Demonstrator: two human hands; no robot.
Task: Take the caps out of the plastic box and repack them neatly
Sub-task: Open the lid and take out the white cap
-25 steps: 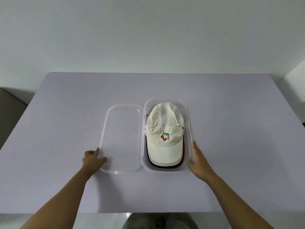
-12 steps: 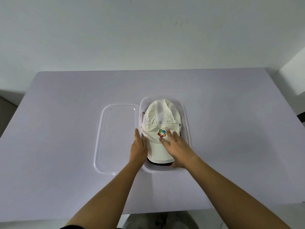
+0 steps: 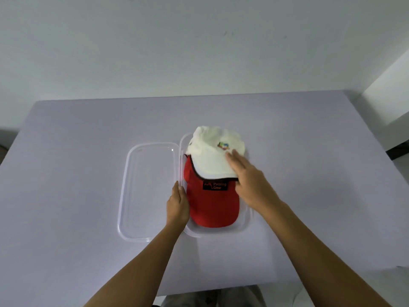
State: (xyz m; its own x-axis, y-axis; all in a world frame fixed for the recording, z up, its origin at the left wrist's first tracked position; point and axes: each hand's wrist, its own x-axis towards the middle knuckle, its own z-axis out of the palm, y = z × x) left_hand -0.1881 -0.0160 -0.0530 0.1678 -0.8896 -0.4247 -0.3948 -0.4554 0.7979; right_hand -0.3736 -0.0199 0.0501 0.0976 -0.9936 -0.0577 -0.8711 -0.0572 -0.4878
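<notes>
L hand (image 3: 177,202) flat vs near-left wall of clear plastic box (image 3: 244,220), bracing, grips nothing. R hand (image 3: 250,182) pinches brim of white cap (image 3: 212,155), thumb under, fingers spread on top. Cap tilts up beyond hand, long axis running away. Red cap (image 3: 211,204), soft fabric, lies in box. Lid (image 3: 150,191) just left.

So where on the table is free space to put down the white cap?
The table is bare right of the plastic box, behind it up to the wall, and left of the lid. It is crowded in the middle: the left hand, right hand, white cap and red cap.
</notes>
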